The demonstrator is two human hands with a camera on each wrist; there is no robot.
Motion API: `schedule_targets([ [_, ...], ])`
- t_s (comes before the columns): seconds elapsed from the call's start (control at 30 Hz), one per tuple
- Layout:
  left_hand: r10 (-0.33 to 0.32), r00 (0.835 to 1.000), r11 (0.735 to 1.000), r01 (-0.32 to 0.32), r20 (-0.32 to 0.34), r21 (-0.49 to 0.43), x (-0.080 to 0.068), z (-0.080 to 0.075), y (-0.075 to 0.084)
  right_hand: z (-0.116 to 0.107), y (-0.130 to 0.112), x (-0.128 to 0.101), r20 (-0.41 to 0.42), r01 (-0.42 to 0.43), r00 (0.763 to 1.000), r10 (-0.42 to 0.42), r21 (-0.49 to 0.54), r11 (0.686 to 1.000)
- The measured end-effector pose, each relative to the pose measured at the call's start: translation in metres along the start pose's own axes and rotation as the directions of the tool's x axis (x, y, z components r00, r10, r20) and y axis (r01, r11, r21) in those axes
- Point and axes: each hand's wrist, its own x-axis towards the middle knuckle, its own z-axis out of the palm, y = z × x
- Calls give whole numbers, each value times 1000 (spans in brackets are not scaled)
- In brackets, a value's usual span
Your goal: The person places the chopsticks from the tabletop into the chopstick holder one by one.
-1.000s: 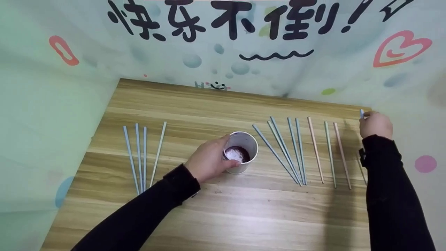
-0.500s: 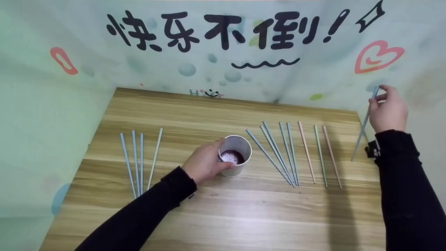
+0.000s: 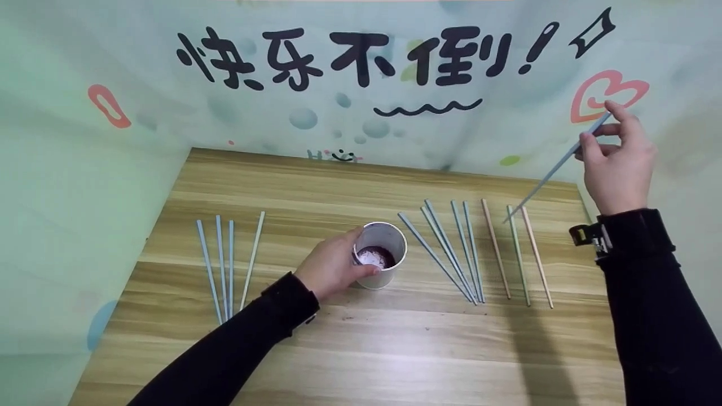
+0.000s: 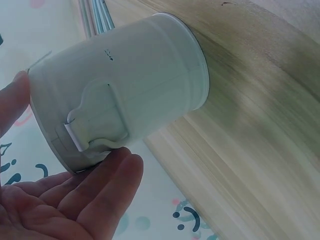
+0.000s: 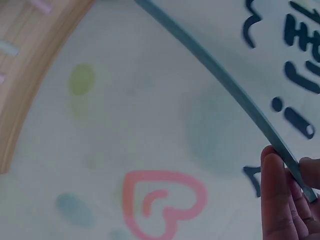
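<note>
In the head view my left hand [image 3: 330,265] grips a white cup [image 3: 389,275] by its rim and side. The cup stands upright on the table, with dark and whitish residue at its bottom inside. A metal lug shows on the cup's wall in the left wrist view, beside the fingers [image 4: 107,195]. Up at the right, my right hand [image 3: 623,166] pinches a blue chopstick [image 3: 555,169] near its thick end. The chopstick slants down to the left, its thin tip overlapping a green chopstick [image 3: 518,251] in the head view.
Several blue and pale chopsticks [image 3: 458,254] lie right of the cup, with two pink chopsticks [image 3: 537,254] farther right. Another group of chopsticks [image 3: 230,259] lies at the left, partly behind the left sleeve. A printed cloth [image 3: 271,127] hangs behind the wooden table [image 3: 316,361].
My right hand has picked up the blue chopstick from the table's right edge, raised it and swung its tip leftward. My left hand stays on the cup; the head view has shifted slightly.
</note>
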Motion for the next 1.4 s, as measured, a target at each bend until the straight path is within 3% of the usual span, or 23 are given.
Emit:
schedule_targets([
  [0.4, 25, 1000, 999, -25, 1, -21, 0, -1, 0, 18, -41, -22, 27, 64, 997, -75, 289, 955],
  [0.63, 17, 1000, 999, -17, 4, -33, 1, 0, -2, 35, -51, -33, 45, 66, 994, -99, 472, 879],
  [0.93, 13, 1000, 1000, -12, 1, -27, 0, 0, -1, 57, -64, -44, 67, 84, 990, -121, 405, 911],
  [1.4, 20, 1000, 999, -20, -4, -41, 0, 1, -2, 91, -81, -60, 131, 77, 980, -148, 438, 896],
])
